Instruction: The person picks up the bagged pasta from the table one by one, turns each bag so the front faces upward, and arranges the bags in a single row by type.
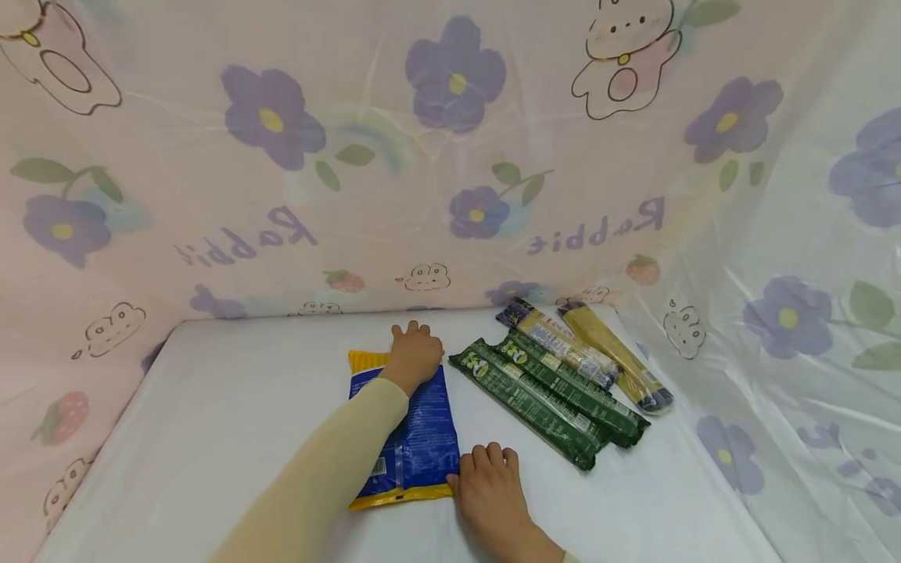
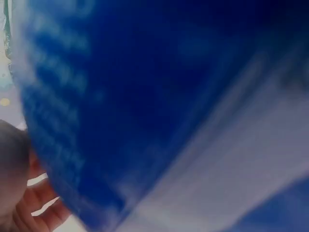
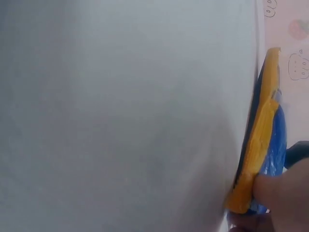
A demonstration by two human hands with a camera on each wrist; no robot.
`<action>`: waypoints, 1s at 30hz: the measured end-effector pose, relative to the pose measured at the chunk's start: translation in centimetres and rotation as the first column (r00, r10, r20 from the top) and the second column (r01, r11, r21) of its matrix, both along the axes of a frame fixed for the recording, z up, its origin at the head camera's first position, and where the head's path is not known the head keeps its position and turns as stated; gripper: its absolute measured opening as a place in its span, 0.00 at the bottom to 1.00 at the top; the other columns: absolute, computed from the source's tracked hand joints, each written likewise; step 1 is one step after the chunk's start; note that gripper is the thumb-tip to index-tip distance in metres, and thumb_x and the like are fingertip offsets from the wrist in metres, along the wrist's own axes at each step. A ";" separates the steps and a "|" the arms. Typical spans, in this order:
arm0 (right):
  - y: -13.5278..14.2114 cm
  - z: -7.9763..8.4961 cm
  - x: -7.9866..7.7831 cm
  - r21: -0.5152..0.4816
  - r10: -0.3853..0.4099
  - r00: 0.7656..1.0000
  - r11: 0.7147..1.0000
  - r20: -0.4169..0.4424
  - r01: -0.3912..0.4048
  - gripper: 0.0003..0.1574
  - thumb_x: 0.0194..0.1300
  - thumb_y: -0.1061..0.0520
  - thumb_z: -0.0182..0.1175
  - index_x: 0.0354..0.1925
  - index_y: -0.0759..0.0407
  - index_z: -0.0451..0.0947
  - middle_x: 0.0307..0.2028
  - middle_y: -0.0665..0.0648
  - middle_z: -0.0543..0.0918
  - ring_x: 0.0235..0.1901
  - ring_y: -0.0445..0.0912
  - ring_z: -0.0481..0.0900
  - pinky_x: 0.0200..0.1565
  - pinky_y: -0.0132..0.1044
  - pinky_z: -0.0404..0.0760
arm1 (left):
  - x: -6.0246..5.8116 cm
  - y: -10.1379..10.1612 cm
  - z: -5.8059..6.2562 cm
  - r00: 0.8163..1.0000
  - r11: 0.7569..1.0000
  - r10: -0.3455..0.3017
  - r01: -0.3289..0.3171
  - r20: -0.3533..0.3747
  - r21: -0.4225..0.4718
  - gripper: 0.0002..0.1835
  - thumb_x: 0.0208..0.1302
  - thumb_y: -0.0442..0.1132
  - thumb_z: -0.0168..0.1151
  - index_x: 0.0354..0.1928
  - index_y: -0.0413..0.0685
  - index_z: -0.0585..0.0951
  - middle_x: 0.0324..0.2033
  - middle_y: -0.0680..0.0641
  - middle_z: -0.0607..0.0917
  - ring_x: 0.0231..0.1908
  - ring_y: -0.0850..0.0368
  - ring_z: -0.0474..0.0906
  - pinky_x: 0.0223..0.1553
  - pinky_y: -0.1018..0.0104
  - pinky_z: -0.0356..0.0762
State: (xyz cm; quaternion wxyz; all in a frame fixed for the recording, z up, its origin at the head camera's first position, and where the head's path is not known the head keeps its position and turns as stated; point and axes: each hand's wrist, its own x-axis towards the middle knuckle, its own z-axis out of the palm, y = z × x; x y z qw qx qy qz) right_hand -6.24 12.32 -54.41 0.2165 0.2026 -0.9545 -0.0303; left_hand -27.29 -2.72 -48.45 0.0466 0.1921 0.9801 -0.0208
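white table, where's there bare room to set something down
Widest: the white table left of the blue packet and left sleeve, out to its left edge. Another patch lies right of the right hand, in front of the green packets. Crowded: the back right, where green and yellowish packets lie together.

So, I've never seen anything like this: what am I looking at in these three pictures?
There's no machine here, just a person's bare hands: the left hand and the right hand. The wide picture comes from a camera worn on the head; each close-up comes from a camera on one wrist. On the white surface is a blue-and-yellow packet. The left hand holds its far right corner; the right hand pinches its near right corner. To the right lie two green packets and two dark-ended packets.
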 end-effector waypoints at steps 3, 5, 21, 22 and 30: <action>-0.3 0.3 -0.3 -0.012 0.008 1.000 1.000 -0.012 -0.008 0.27 0.67 0.42 0.71 0.25 0.54 0.69 0.24 0.51 0.65 0.30 0.48 0.61 0.39 0.45 0.66 | 0.0 -0.2 -0.1 0.999 1.000 0.023 -0.023 -0.031 0.008 0.16 0.81 0.42 0.53 0.58 0.47 0.86 0.53 0.42 0.83 0.61 0.40 0.72 0.67 0.30 0.64; -0.5 0.6 -0.4 -0.028 0.005 1.000 1.000 0.019 -0.004 0.26 0.68 0.43 0.71 0.26 0.54 0.69 0.24 0.51 0.66 0.30 0.48 0.62 0.39 0.44 0.66 | 0.0 -0.6 0.1 0.998 0.999 0.036 -0.035 -0.048 0.032 0.16 0.81 0.40 0.52 0.58 0.45 0.85 0.52 0.42 0.83 0.60 0.40 0.72 0.66 0.31 0.64; -1.2 4.6 -0.8 -0.314 0.144 0.976 0.930 -0.163 -0.190 0.14 0.73 0.54 0.57 0.29 0.51 0.68 0.26 0.48 0.66 0.31 0.47 0.64 0.42 0.44 0.65 | 1.6 -5.7 3.8 0.921 0.978 0.023 0.060 -0.389 0.198 0.12 0.78 0.33 0.51 0.54 0.38 0.81 0.52 0.38 0.83 0.59 0.34 0.74 0.69 0.27 0.61; -1.4 5.1 -0.8 -0.321 0.155 0.971 0.924 -0.180 -0.207 0.14 0.74 0.53 0.55 0.29 0.52 0.68 0.27 0.48 0.66 0.31 0.47 0.64 0.42 0.45 0.66 | 1.5 -5.9 4.1 0.922 0.977 0.024 0.061 -0.387 0.205 0.12 0.77 0.32 0.51 0.53 0.38 0.81 0.52 0.38 0.83 0.59 0.34 0.74 0.69 0.26 0.61; -3.0 10.1 -1.0 -0.354 0.246 0.924 0.870 -0.294 -0.344 0.15 0.76 0.55 0.52 0.29 0.53 0.70 0.28 0.50 0.70 0.33 0.49 0.67 0.45 0.47 0.66 | 1.6 -7.3 6.7 0.927 0.941 0.116 0.012 -0.357 0.337 0.12 0.81 0.37 0.50 0.50 0.39 0.81 0.51 0.38 0.84 0.57 0.35 0.74 0.69 0.26 0.60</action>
